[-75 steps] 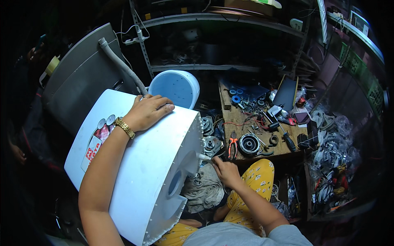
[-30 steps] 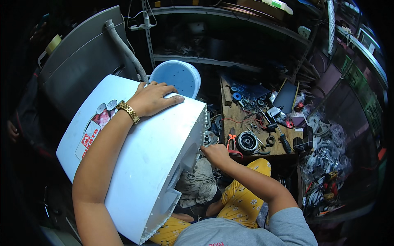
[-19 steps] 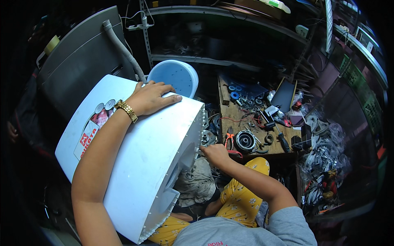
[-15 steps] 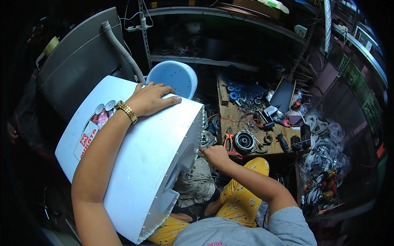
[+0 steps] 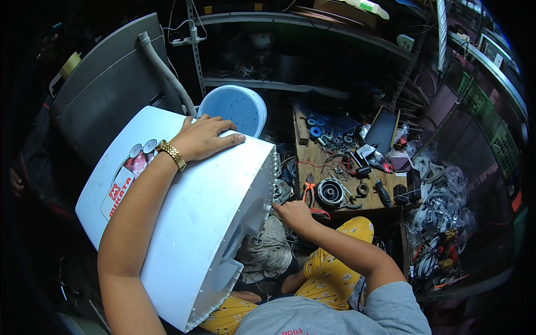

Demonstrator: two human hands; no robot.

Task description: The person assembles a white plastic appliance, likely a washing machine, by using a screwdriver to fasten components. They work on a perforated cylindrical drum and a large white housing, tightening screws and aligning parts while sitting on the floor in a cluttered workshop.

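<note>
A large white plastic appliance housing (image 5: pixel 215 184) with a printed label leans tilted across my lap; its open underside, ribbed along the rim, faces right. My left hand (image 5: pixel 207 137) lies flat on its upper side, fingers stretched out, and the forearm rests along the panel. At the housing's right edge is my right hand (image 5: pixel 295 215), its fingers closed together against the ribbed underside. Whatever may be between those fingers is too small or hidden to make out.
Beyond the housing stand a light-blue perforated tub (image 5: pixel 237 106) and a grey panel (image 5: pixel 106 72) with a hose (image 5: pixel 167 72). A wooden workbench (image 5: pixel 312 162) at right carries pliers (image 5: pixel 309 190), a screwdriver (image 5: pixel 382 192), a round metal part (image 5: pixel 330 192) and loose hardware. A grey rag (image 5: pixel 265 254) lies below.
My right knee has shifted slightly to the right. Both hands keep nearly the same places on the housing.
</note>
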